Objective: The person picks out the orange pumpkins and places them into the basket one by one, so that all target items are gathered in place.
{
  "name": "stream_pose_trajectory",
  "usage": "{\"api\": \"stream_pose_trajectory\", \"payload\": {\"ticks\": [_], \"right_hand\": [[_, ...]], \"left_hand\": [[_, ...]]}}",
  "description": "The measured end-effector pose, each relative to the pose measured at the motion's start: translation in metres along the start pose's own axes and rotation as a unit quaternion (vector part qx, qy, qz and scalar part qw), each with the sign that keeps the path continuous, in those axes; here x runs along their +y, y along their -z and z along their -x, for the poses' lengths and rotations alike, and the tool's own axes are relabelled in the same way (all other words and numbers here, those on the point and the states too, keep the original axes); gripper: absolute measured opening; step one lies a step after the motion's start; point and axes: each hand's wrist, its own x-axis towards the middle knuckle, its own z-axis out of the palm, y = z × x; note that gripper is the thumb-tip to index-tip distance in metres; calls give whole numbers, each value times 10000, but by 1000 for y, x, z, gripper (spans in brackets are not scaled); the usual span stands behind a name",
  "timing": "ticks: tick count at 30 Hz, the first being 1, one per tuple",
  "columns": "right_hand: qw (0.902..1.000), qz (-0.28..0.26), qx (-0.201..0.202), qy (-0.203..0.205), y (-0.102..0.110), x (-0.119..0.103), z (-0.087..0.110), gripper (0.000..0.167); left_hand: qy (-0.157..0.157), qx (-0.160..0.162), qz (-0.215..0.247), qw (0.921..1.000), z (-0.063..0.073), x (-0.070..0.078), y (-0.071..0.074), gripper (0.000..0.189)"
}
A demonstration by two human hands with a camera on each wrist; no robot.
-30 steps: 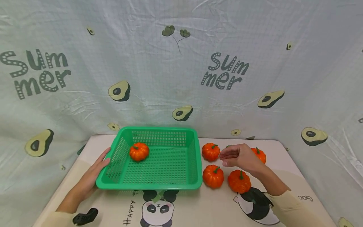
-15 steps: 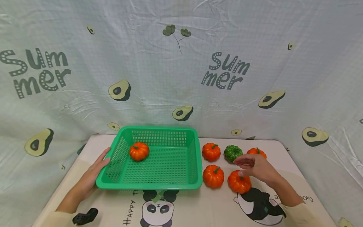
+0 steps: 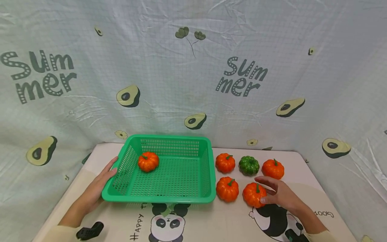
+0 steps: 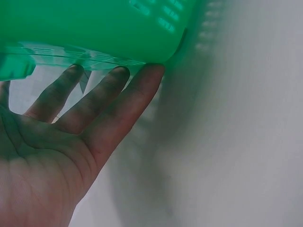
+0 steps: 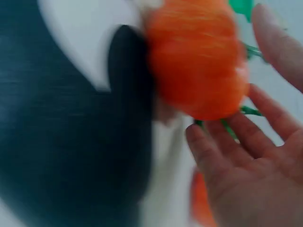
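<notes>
A green plastic basket (image 3: pixel 208 198) with slotted walls holds one small orange pumpkin (image 3: pixel 148 161). My left hand (image 3: pixel 98 188) lies along its left side, nearly straight fingers (image 4: pixel 109 111) touching the wall. At the right, my right hand (image 3: pixel 279 195) is at the right side of a front orange pumpkin (image 3: pixel 253 195), thumb and fingers spread apart. In the right wrist view this orange pumpkin (image 5: pixel 196 56) shows beyond the loosely bent fingers, not gripped. Nearby stand a green pumpkin (image 3: pixel 249 165) and orange pumpkins at back right (image 3: pixel 273 168), back left (image 3: pixel 225 163) and front left (image 3: pixel 227 189).
The pale table mat (image 3: pixel 208 225) carries printed pandas and lettering. Behind it hangs a white cloth (image 3: pixel 163 74) with avocado prints. The basket's right wall stands close to the two left orange pumpkins.
My right hand has moved toward the front and right, from over the green pumpkin to the front orange pumpkin's side, uncovering the green one. My left hand stays at the basket.
</notes>
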Motion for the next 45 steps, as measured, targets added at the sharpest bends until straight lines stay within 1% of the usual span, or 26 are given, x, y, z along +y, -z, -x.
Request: {"api": "stream_pose_trajectory", "payload": {"ticks": [4, 8, 11, 15, 19, 22, 26, 31, 35, 40, 42, 45], "right_hand": [[9999, 102, 107, -45, -10, 6, 2, 87], [9996, 147, 227, 22, -16, 8, 3, 87], [9990, 289, 345, 11, -18, 10, 2, 85], [9974, 453, 517, -201, -19, 11, 4, 85], [9965, 479, 584, -354, -20, 10, 6, 86], [9964, 484, 581, -377, -20, 8, 6, 87], [9974, 403, 500, -331, -19, 7, 8, 86], [9993, 229, 283, -103, -17, 5, 8, 85], [9998, 72, 162, 58, -16, 2, 7, 83], [9999, -69, 85, 100, -15, -1, 7, 83], [9999, -128, 84, 76, -15, -2, 7, 84], [9995, -254, 15, 185, -14, -4, 8, 84]], "left_hand": [[12, 8, -49, 10000, 1, 0, 2, 73], [-29, 5, -29, 10000, 1, 0, 3, 73], [-28, 22, -25, 10000, 1, 0, 3, 73], [26, 54, -89, 9999, 0, 0, 2, 75], [72, 81, -129, 9999, -1, 0, 1, 75], [60, 101, -126, 9999, -1, 0, 1, 75], [-36, 106, -134, 9998, -1, -1, 0, 75], [-123, 124, -164, 9997, -1, -2, -2, 75], [-69, 130, -159, 9998, -1, -1, -2, 74], [23, 118, -128, 9998, -1, -1, -1, 75], [-4, 100, -126, 9999, -1, -1, 0, 75], [-32, 80, -80, 9999, -1, -2, 0, 74]]}}
